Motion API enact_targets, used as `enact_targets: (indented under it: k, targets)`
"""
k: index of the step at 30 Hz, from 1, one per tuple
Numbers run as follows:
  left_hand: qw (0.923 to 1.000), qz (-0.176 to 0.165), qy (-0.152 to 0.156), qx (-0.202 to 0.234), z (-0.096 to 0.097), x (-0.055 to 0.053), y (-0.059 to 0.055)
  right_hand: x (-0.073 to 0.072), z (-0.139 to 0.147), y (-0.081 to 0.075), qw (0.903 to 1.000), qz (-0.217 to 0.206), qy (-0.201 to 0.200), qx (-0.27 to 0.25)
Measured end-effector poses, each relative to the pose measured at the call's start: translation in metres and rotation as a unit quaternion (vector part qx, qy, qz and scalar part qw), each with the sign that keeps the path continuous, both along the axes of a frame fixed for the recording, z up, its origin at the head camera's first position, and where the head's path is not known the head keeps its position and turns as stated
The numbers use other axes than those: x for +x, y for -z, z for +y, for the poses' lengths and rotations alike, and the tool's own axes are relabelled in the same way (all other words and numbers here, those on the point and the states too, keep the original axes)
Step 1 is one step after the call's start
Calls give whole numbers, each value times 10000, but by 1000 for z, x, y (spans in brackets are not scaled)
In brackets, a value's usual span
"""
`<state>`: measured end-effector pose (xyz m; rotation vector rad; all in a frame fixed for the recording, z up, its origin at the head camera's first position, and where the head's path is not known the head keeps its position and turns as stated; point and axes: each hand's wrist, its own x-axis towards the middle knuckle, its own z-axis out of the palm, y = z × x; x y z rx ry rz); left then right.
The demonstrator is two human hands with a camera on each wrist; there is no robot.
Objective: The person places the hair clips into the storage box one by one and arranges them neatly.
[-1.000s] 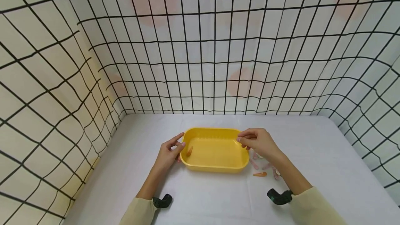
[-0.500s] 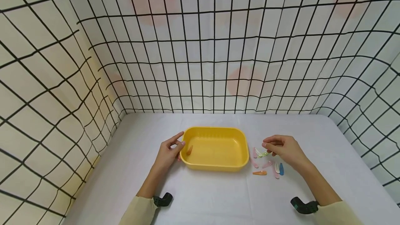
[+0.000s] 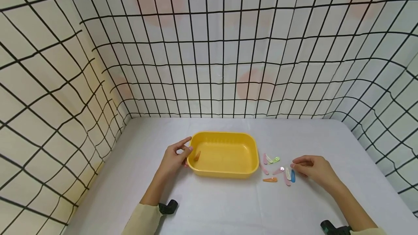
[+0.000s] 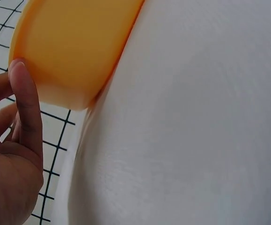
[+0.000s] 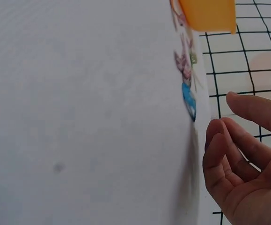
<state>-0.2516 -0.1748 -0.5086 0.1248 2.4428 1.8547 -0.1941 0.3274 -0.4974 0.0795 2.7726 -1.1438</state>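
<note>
A yellow plastic tray (image 3: 223,174) stands on the table with one orange snap hair clip (image 3: 197,156) at its left end. My left hand (image 3: 173,159) holds the tray's left rim between thumb and fingers; in the left wrist view the thumb lies along the rim. Right of the tray several snap hair clips lie scattered: pink (image 3: 278,170), white (image 3: 288,174), green (image 3: 276,159), orange (image 3: 270,180) and blue (image 3: 292,176). My right hand (image 3: 316,171) is just right of the blue clip, its fingers loosely bent, with nothing seen between thumb and fingertips in the right wrist view.
A white cloth covers the table (image 3: 209,206). Black grid-lined white walls (image 3: 215,53) rise behind it and on both sides. Each wrist wears a dark camera mount, such as the left one (image 3: 168,207).
My right hand has gone from above the tray's right rim to the right and nearer, beside the blue clip, uncovering the loose clips. The left hand stays at the tray's rim.
</note>
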Motion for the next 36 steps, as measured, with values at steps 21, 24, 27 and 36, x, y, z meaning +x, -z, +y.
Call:
enact_targets:
  k: [21,24,27,36]
  targets:
    - [9998,-112,-23,-169,1,1,-7,19,0,7,9984,20,-35,561]
    - [9998,-139,-35,-162,1,0,-7,19,-2,9,9979,116,-39,632]
    - [9997,-136,-49,-173,0,0,-6,20,-4,9,9977,189,-49,644]
    - [9998,-201,-8,-62,0,-1,-2,22,-8,9,9981,187,-47,590]
